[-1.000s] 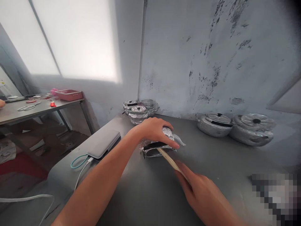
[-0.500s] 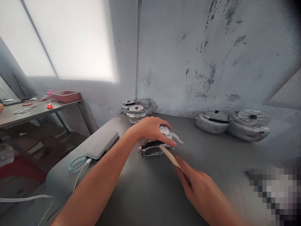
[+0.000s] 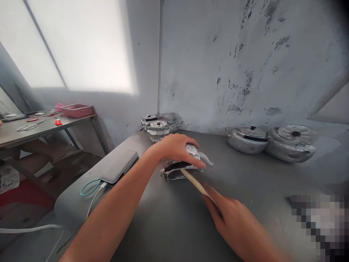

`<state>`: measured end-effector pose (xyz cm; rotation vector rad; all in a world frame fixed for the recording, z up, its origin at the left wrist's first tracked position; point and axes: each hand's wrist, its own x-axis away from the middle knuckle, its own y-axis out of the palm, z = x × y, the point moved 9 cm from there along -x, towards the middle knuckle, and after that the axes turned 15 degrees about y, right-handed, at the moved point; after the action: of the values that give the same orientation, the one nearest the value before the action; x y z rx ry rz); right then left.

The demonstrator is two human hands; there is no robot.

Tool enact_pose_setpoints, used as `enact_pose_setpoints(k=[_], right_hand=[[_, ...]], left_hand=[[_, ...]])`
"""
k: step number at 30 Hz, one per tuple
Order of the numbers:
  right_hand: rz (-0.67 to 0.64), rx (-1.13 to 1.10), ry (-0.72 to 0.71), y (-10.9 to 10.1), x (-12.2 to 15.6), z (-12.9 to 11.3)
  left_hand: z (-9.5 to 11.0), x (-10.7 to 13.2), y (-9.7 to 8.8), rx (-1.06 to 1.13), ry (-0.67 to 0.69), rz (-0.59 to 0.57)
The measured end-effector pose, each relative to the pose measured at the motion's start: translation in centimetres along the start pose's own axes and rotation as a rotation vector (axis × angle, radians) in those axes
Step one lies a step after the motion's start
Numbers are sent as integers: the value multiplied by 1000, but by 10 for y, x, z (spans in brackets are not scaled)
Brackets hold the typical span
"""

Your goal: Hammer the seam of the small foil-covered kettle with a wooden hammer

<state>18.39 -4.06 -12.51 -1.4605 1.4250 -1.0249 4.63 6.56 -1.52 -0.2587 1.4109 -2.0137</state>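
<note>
A hammered silver teapot (image 3: 192, 150) lies on its side on the grey table (image 3: 169, 225), its open mouth toward me. Its curved spout points to the right, and a black handle (image 3: 173, 166) crosses above the mouth. My left hand (image 3: 178, 147) is wrapped over the teapot's body from the left, thumb along the near side. In my right hand (image 3: 227, 209) is a pale wooden stick (image 3: 194, 181), slanting up and left into the mouth. The stick's far end is hidden inside the teapot.
Small metal pots (image 3: 158, 128) stand in the far corner by the wall. Two larger lidded pots (image 3: 247, 143) sit at the back right. A grey power bank (image 3: 120, 166) with cables lies at left. Another table holds a red basket (image 3: 77, 111) and scissors (image 3: 28, 126).
The stick has shifted a little to the left within the teapot's mouth. My left hand keeps its hold, and the teapot stays in nearly the same place.
</note>
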Motion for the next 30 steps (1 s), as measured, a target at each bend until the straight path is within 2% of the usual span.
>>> enact_pose_setpoints(k=[17,21,26,30], right_hand=[[10,-9,-11,-3,0,-2],[40,-6,-32,-9,0,-4],[2,46,-17,-13,4,-9],[69,75,12,-28,7,-13]], left_hand=[[1,1,0,-16,-27,-23],[1,0,1,-27,-18,-26],[0,-2,2,-46,2,-12],[0,-3,3,-64,9,-16]])
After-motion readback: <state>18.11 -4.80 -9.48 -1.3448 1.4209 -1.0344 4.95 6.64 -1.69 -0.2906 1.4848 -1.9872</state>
